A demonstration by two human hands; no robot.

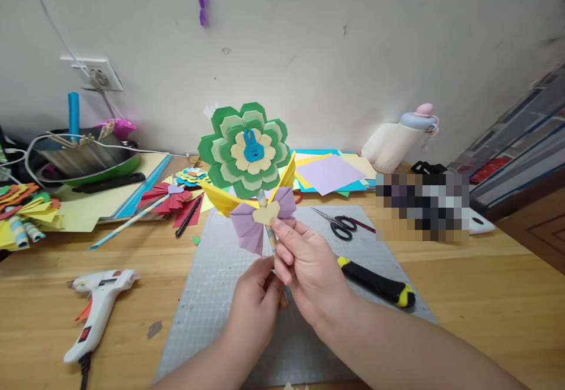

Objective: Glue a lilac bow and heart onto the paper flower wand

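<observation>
A layered green paper flower with a cream centre and a blue rabbit face stands upright on a striped paper stem. Below it, a purple pleated paper bow with yellow leaf shapes and a cream heart is on the stem. My right hand pinches the stem just under the heart. Lower down, my left hand is closed round the stem's lower part. Both hands are over the grey cutting mat.
On the left lie a white glue gun, a red paper bow and a black pen. Scissors and a black-yellow cutter rest on the mat. Coloured paper and a bottle stand behind.
</observation>
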